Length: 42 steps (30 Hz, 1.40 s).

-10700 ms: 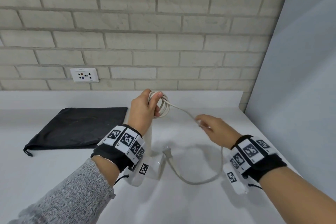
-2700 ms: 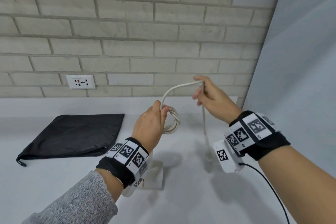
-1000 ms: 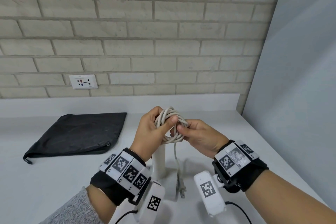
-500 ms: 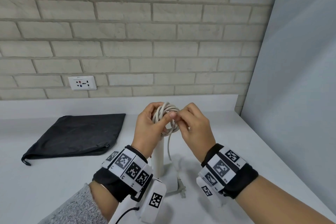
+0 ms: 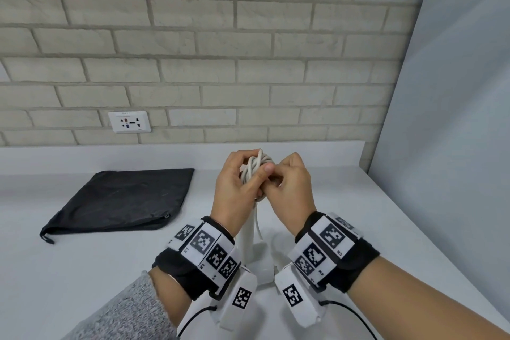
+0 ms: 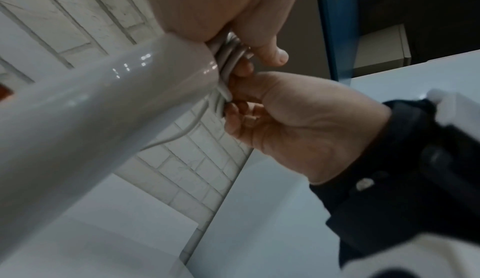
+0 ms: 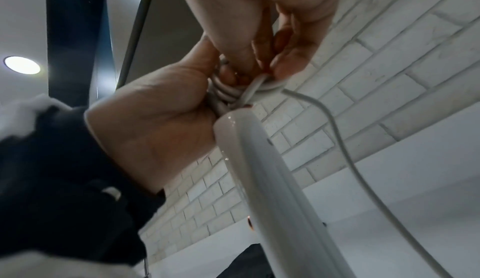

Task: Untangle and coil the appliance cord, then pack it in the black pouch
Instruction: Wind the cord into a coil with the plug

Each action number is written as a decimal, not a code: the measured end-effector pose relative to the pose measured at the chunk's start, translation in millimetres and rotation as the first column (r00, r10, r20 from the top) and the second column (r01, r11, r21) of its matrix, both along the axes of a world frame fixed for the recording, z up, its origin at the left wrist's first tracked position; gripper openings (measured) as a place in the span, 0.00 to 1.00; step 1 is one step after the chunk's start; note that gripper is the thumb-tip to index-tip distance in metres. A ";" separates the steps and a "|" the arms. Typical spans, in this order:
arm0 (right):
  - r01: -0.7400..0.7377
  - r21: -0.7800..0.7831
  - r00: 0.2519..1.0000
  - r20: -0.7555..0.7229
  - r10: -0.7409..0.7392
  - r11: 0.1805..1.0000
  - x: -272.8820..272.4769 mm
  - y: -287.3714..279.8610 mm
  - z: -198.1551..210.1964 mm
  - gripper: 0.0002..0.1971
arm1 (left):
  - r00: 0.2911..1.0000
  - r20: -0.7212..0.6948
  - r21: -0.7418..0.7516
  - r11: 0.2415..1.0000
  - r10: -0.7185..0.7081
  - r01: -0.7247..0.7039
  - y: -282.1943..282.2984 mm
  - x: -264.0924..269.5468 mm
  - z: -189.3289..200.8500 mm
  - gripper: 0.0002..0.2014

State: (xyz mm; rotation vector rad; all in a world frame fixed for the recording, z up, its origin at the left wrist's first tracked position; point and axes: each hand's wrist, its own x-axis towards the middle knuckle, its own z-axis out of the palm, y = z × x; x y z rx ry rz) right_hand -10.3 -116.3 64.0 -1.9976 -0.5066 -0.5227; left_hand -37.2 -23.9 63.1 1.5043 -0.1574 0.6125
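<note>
White cord, wound into a small bundle, sits above the counter, gripped by the left hand while the right hand pinches its last strand. Coiling looks nearly finished, 1 loose tail hanging; next likely comes securing that tail, then carrying it left to the black pouch.

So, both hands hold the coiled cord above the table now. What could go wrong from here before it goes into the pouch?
1. The coil is bound only by the left hand and right hand; if either loosens, the loops may spring open.
2. A loose tail hangs below; it could snag or pull a loop out.
3. The black pouch lies flat, apparently closed; opening it likely needs a hand off the coil.
</note>
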 end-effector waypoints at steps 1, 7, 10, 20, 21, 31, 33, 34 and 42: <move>-0.023 -0.022 1.000 -0.007 0.023 0.999 -0.8 -0.3 -1.3 0.07 | 0.998 0.032 0.041 0.998 0.045 -0.046 1.6 0.7 -0.8 0.06; -0.297 0.307 0.840 -0.367 0.400 0.904 1.9 -22.4 14.5 0.12 | 0.954 0.195 0.340 0.897 0.226 -0.282 21.4 10.9 -6.8 0.06; -0.414 0.433 0.714 -0.391 0.581 0.800 2.9 -42.7 16.7 0.09 | 0.945 0.232 0.396 0.865 0.231 -0.309 23.2 13.8 -6.2 0.05; -0.368 0.307 0.862 -0.240 0.445 0.878 1.9 -71.8 15.6 0.12 | 0.952 0.151 0.462 0.832 0.267 -0.306 23.2 23.8 -2.8 0.11; -0.351 0.235 0.889 -0.221 0.402 0.906 1.6 -74.1 17.6 0.12 | 0.954 0.144 0.469 0.831 0.262 -0.299 23.7 23.9 -2.8 0.12; -0.409 0.715 0.642 -0.215 0.735 0.567 2.3 -89.2 33.6 0.06 | 0.951 0.057 0.510 0.810 0.304 -0.290 31.2 31.8 1.0 0.13; -0.384 0.688 0.687 -0.233 0.689 0.616 4.8 -86.6 30.2 0.06 | 0.949 0.035 0.516 0.807 0.313 -0.286 31.4 34.1 0.4 0.13; -0.352 0.707 0.697 -0.239 0.676 0.613 6.1 -85.8 28.5 0.07 | 0.947 0.030 0.518 0.806 0.319 -0.287 31.3 34.8 0.6 0.13; -0.348 0.609 0.766 -0.252 0.591 0.712 8.8 -85.9 40.0 0.11 | 0.963 -0.074 0.474 0.859 0.260 -0.195 26.3 38.0 5.8 0.14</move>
